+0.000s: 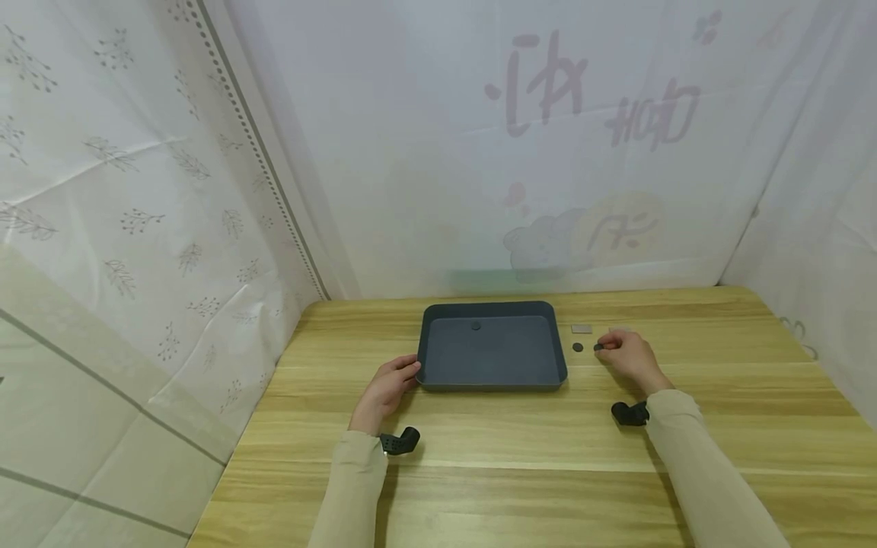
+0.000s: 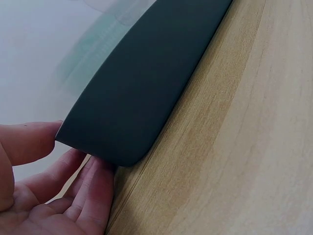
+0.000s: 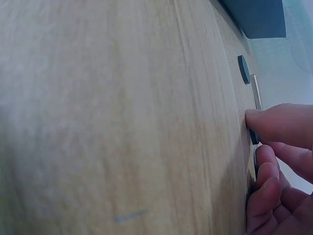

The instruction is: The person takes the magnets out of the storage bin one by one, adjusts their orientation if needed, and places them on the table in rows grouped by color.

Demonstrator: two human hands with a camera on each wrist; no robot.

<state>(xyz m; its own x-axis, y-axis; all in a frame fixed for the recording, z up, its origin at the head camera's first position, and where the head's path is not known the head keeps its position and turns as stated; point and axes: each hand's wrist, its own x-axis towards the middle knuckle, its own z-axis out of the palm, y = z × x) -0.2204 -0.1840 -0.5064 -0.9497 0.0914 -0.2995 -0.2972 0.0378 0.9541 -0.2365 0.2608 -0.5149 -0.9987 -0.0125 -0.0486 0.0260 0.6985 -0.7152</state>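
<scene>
A dark grey tray (image 1: pixel 438 380) lies flat at the middle of the wooden table. My left hand (image 1: pixel 404 374) grips its front left corner (image 2: pixel 122 122), the thumb (image 2: pixel 29 142) on the rim and the fingers (image 2: pixel 90 193) under the edge. One small dark disc (image 1: pixel 476 326) lies inside the tray near its far wall. Right of the tray my right hand (image 1: pixel 610 348) pinches a small dark disc (image 3: pixel 254 136) that rests on the table, between thumb (image 3: pixel 279 122) and fingers (image 3: pixel 266 178). A second disc (image 1: pixel 578 347) and a flat grey plate (image 1: pixel 581 329) lie just left of that hand.
The wooden table (image 1: pixel 521 457) is walled by white curtains at the back and both sides. A black camera mount sits on each wrist (image 1: pixel 400 440) (image 1: pixel 630 413). Bare wood stretches between the tray and the table's near edge.
</scene>
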